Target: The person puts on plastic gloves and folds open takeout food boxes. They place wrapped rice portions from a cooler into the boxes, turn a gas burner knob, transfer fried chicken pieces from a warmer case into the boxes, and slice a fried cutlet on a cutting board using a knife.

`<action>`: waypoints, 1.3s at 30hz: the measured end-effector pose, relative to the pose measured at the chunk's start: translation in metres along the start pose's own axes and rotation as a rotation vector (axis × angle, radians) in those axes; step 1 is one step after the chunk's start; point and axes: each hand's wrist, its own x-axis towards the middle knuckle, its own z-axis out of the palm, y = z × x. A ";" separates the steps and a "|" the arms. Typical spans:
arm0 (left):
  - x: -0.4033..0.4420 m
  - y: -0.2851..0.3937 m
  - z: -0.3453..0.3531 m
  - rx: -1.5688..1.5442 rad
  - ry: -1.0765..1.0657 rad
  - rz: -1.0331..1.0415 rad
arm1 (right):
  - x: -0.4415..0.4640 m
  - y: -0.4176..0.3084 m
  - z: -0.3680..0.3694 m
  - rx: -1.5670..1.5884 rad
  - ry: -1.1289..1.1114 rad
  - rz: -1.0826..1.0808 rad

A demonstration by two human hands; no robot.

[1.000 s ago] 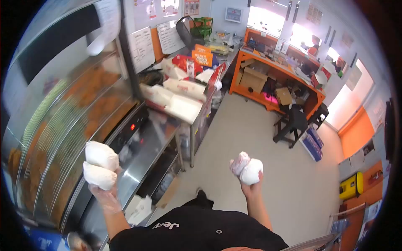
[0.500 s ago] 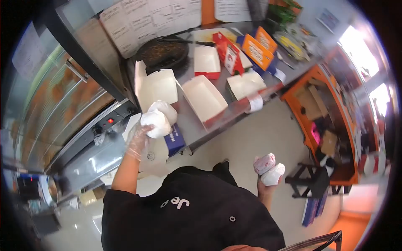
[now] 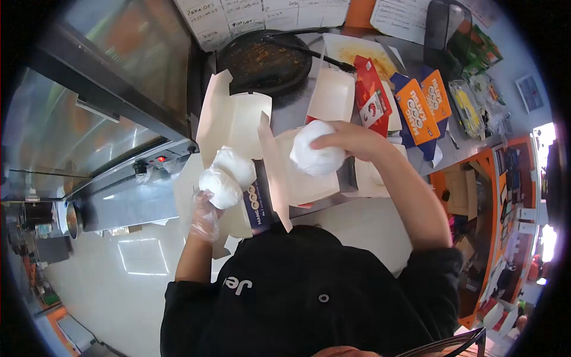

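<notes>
My left hand (image 3: 206, 215), in a clear plastic glove, is wrapped round two white wrapped bundles (image 3: 221, 187) at the front of an open white box (image 3: 250, 122). My right hand (image 3: 351, 140) grips a white wrapped bundle (image 3: 317, 156) over a second open box (image 3: 315, 189). Its fingers curl over the bundle's top and right side; whether a second bundle is under them cannot be seen. Another open box (image 3: 334, 95) lies just behind. A further open box (image 3: 369, 184) is partly hidden under my right forearm.
A dark round pan (image 3: 262, 62) with a black-handled utensil stands at the back. Red packaging (image 3: 372, 98) and orange-and-blue cartons (image 3: 418, 113) are to the right of it. On the left is a glass-fronted cabinet (image 3: 53, 125). An orange shelf unit (image 3: 493, 238) stands at the right.
My right hand has come from low on the right to over the second box, carrying its load. My left hand still holds two bundles by the first box. The view has turned toward the counter.
</notes>
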 end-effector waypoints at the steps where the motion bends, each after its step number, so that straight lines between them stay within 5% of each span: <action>1: -0.001 -0.004 0.001 -0.066 0.033 0.002 | 0.027 0.010 0.001 0.004 -0.125 0.152; 7: 0.010 -0.015 0.002 -0.102 -0.074 0.041 | 0.097 0.054 0.009 -0.235 -0.280 0.547; 9: 0.009 -0.015 0.010 -0.107 -0.052 0.024 | 0.093 0.052 -0.001 -0.227 -0.300 0.528; 11: 0.013 -0.018 0.011 -0.102 -0.034 0.007 | 0.082 0.043 -0.018 -0.959 -0.172 -0.146; 13: 0.017 -0.025 0.005 -0.036 -0.077 0.079 | 0.039 -0.011 -0.023 -0.637 -0.038 0.056; 15: 0.016 -0.030 -0.005 -0.071 -0.047 0.044 | 0.027 -0.018 -0.056 -0.361 0.126 0.039; 16: 0.015 -0.033 -0.009 -0.095 -0.025 0.010 | 0.036 -0.022 -0.062 -0.373 0.112 0.044; 18: 0.010 -0.032 -0.004 -0.087 0.015 0.004 | 0.059 -0.027 -0.076 -0.789 0.454 0.053; 21: 0.006 -0.033 0.006 -0.070 0.069 0.022 | 0.132 0.032 -0.106 -1.037 0.429 -0.100; 26: 0.010 -0.036 0.011 -0.362 -0.106 0.006 | 0.097 -0.021 -0.098 -1.031 0.531 -0.049; 30: 0.008 -0.046 0.025 -0.293 -0.112 0.020 | 0.058 -0.082 0.033 -0.839 -0.035 -0.397; 32: 0.007 -0.047 0.031 -0.229 -0.122 0.049 | 0.081 -0.080 0.073 -1.019 -0.235 -0.383; 34: 0.011 -0.048 0.033 -0.111 -0.150 0.113 | 0.117 -0.074 0.092 -0.819 -0.651 -0.178; 35: 0.012 -0.051 0.034 -0.052 -0.178 0.145 | 0.128 -0.068 0.095 -0.731 -0.833 -0.369; 37: 0.021 -0.050 0.034 0.050 -0.226 0.218 | 0.165 -0.046 0.075 -0.974 -0.801 -0.260; 39: 0.025 -0.049 0.034 0.102 -0.260 0.269 | 0.116 -0.117 0.106 -1.190 -0.612 -0.059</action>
